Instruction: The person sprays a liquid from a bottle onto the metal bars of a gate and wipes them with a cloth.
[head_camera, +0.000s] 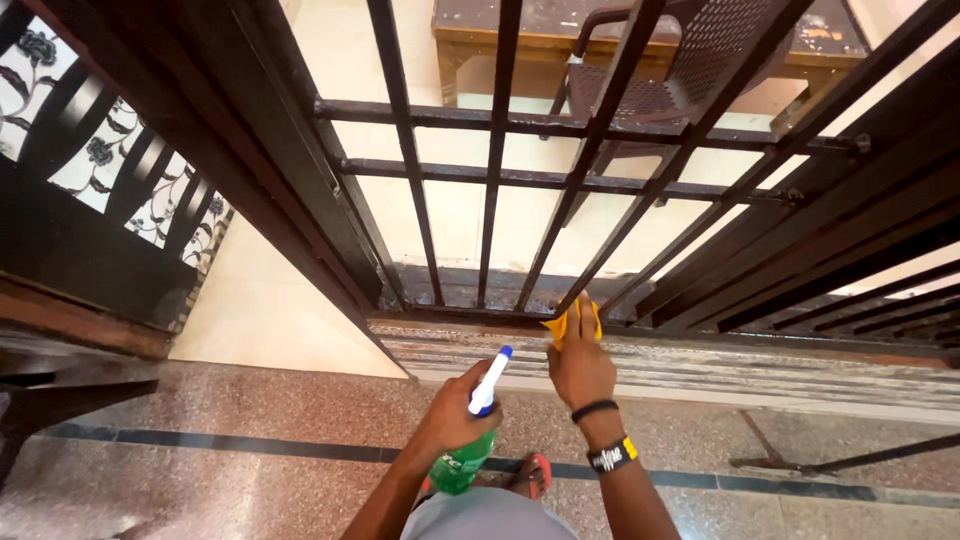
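My left hand (452, 412) grips a green spray bottle (462, 462) with a white and blue nozzle, held upright over the speckled floor. My right hand (578, 362), with a black band and a yellow-black wristband, presses a yellow cloth (570, 322) against the foot of a dark metal grille gate (497, 180), right where a vertical bar meets the bottom rail. The two hands are close together, the bottle just left of the cloth hand.
A worn, paint-streaked stone threshold (700, 365) runs under the gate. Beyond the bars stand a dark plastic chair (640, 95) and a wooden bench (500, 35) on pale tiles. A patterned black door panel (100, 170) is at left. My sandalled foot (530, 475) is below.
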